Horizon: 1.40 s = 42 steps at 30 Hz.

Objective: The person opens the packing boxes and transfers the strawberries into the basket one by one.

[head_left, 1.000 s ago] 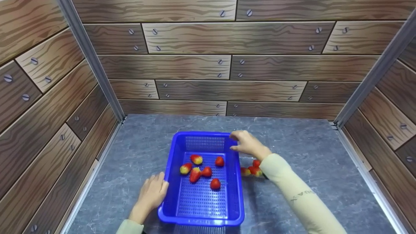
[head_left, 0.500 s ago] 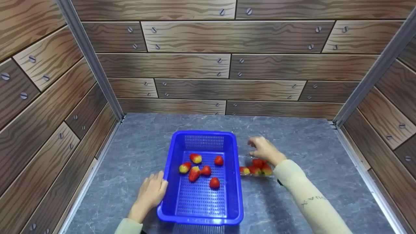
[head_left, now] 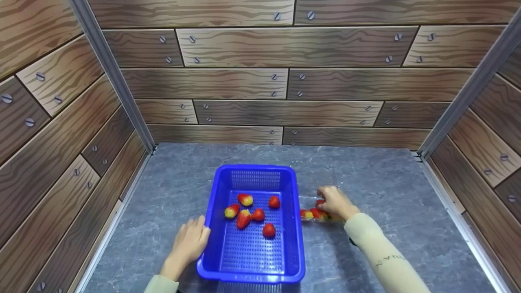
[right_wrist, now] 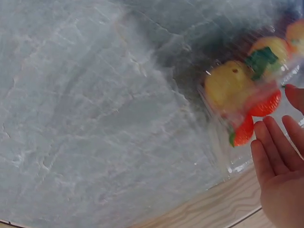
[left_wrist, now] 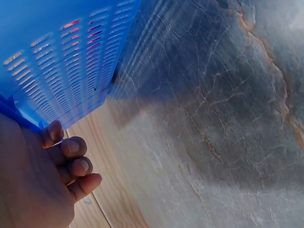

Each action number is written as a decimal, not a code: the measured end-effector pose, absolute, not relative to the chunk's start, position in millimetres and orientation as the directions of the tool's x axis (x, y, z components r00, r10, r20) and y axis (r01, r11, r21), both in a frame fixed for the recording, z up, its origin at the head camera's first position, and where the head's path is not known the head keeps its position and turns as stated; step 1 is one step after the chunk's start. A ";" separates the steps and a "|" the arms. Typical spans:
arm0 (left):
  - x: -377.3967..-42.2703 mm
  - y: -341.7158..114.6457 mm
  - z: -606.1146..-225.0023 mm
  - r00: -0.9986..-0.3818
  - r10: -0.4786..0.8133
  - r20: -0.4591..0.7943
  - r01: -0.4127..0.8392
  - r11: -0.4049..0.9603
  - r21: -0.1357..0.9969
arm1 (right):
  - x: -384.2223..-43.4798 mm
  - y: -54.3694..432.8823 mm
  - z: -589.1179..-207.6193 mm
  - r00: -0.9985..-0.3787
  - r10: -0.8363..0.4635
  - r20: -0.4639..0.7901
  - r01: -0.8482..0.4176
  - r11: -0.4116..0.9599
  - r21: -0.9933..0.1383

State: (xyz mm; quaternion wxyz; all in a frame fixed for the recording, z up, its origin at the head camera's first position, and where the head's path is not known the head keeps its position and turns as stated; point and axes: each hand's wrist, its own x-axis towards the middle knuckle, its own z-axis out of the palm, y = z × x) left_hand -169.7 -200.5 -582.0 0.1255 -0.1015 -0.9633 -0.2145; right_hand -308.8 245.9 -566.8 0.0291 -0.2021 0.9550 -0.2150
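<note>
A blue perforated plastic basket (head_left: 251, 277) lies before me with several red strawberries (head_left: 244, 219) on its floor, some yellow at one end. My left hand (head_left: 190, 240) holds its left rim; the left wrist view shows those fingers curled below the rim (left_wrist: 21, 116). To the basket's right lies a clear plastic box (right_wrist: 219, 152) with more strawberries. My right hand (head_left: 334, 202) reaches down into this box. In the right wrist view, its nearly straight fingers (right_wrist: 273, 147) come up to a red strawberry (right_wrist: 266, 103), the thumb at the fruit's other side.
The grey marble-patterned tabletop (head_left: 175, 171) stretches around the basket. Wood-patterned walls (head_left: 244, 83) stand at the back and both sides, with metal posts (head_left: 122, 85) at the corners. The clear box stands close against the basket's right side.
My right hand has moved from above the basket's far right corner rightward, then down into the clear box, to the strawberries. The left hand has stayed at the rim.
</note>
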 end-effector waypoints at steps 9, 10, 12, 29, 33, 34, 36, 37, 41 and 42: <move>-170.6 -201.7 -582.1 -0.947 0.139 0.289 0.248 0.889 0.385 | -306.2 240.9 -573.8 -0.929 -0.368 0.040 -0.354 0.855 -0.379; -170.3 -201.8 -582.1 -0.947 0.138 0.289 0.247 0.889 0.386 | -305.8 240.1 -574.6 -0.928 -0.370 0.045 -0.359 0.856 -0.372; -170.0 -202.0 -582.7 -0.947 0.137 0.291 0.248 0.888 0.387 | -304.8 238.4 -575.8 -0.924 -0.379 0.053 -0.371 0.853 -0.367; -169.7 -202.1 -583.0 -0.941 0.147 0.305 0.262 0.886 0.383 | -303.1 235.9 -584.0 -0.930 -0.365 0.036 -0.341 0.825 -0.451; -170.2 -201.4 -582.5 -0.942 0.146 0.301 0.261 0.885 0.385 | -303.1 236.8 -582.8 -0.925 -0.379 0.041 -0.355 0.818 -0.452; -170.1 -201.3 -582.1 -0.944 0.146 0.297 0.259 0.885 0.387 | -303.0 237.0 -582.3 -0.923 -0.382 0.041 -0.359 0.817 -0.451; -170.3 -201.2 -582.2 -0.945 0.146 0.293 0.257 0.884 0.390 | -303.1 237.6 -581.1 -0.921 -0.387 0.045 -0.364 0.815 -0.450; -170.4 -201.2 -582.3 -0.946 0.145 0.290 0.255 0.884 0.391 | -303.3 237.7 -579.9 -0.920 -0.389 0.047 -0.368 0.815 -0.447; -169.6 -201.3 -582.0 -0.947 0.142 0.287 0.252 0.884 0.394 | -305.0 237.4 -572.7 -0.919 -0.391 0.050 -0.369 0.810 -0.456; -169.4 -201.2 -581.8 -0.948 0.141 0.284 0.249 0.884 0.395 | -305.8 237.2 -570.4 -0.916 -0.397 0.059 -0.378 0.803 -0.461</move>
